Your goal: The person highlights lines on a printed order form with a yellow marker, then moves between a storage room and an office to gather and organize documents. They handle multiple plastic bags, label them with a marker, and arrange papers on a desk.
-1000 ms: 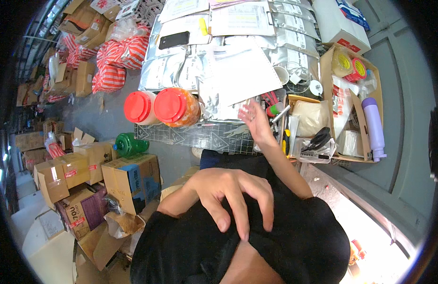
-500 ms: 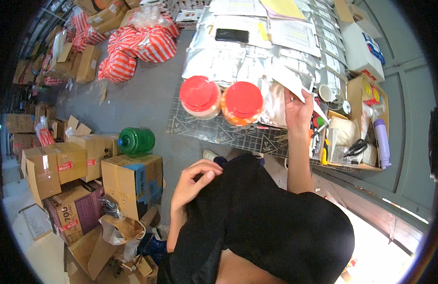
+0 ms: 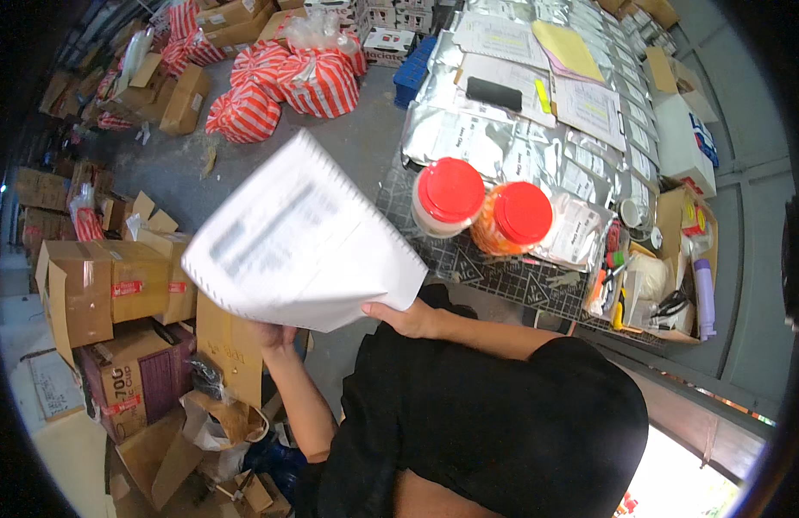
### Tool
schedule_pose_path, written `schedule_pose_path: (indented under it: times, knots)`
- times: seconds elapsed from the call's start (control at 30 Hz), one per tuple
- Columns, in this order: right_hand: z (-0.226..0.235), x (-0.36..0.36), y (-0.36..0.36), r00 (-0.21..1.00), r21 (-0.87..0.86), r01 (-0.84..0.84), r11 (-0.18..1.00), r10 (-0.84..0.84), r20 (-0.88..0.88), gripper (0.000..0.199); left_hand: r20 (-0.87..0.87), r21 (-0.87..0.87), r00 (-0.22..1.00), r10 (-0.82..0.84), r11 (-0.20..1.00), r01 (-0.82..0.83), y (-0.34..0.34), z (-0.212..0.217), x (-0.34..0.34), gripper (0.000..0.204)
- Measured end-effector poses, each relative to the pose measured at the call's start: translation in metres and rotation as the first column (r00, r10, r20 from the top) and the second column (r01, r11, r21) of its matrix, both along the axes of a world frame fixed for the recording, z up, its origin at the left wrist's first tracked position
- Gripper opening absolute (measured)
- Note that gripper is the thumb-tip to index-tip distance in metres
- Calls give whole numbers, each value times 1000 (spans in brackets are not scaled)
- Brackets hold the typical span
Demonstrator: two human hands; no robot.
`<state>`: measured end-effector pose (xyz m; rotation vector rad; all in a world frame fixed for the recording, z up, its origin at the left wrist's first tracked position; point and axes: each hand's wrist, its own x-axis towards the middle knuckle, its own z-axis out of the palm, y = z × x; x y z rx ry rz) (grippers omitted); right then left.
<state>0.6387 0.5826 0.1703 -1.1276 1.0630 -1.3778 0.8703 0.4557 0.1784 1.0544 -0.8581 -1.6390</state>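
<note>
A white printed sheet of paper [image 3: 317, 250] with perforated edges is held up in front of me, left of the table. My right hand [image 3: 406, 319] pinches its near right corner, thumb on top. Under the lower left edge is my left hand [image 3: 274, 334]; its fingers are mostly hidden by the sheet, but it seems to support the paper from below. To the right of the sheet, two jars with red lids, one with pale contents [image 3: 449, 198] and one with orange contents [image 3: 513, 217], stand near the table's front edge.
Silver pouches [image 3: 581, 177], a black phone [image 3: 494, 93], a yellow highlighter [image 3: 543, 97] and papers cover the table. A cardboard tray [image 3: 708, 233] with scissors [image 3: 671, 304] and a purple bottle [image 3: 704, 298] stands at right. Cardboard boxes [image 3: 141, 285] are stacked left; red-striped bags [image 3: 322, 82] lie on the floor.
My right hand has brought the paper leftward from the table's right side to in front of me. My left hand has moved left and down to under the sheet.
</note>
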Motion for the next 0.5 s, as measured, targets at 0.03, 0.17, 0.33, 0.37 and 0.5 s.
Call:
schedule_pose_path:
  times: [0.03, 0.17, 0.33, 0.37, 0.5]
  knots:
    - [-9, 2, -7, 1000, 32, -18, 999, 18, 20, 34, -154, -41, 988, 12, 999, -18, -6, 8, 0, 98]
    - [-21, 4, -55, 994, 134, -53, 990, 40, 100, 35, -278, -138, 949, -152, 983, 117, -50, 22, -11, 92]
    - [-48, 16, -126, 1000, 230, -16, 973, 16, 1, 44, 167, 57, 937, -308, 951, 303, -156, 11, -40, 65]
    - [-50, 15, -140, 999, 228, 27, 973, -18, -44, 43, 191, 37, 929, -316, 949, 314, -182, 10, -47, 64]
    - [-45, -1, -201, 971, 167, 118, 979, -79, -224, 44, 348, 70, 854, -386, 919, 387, -272, 9, -81, 61]
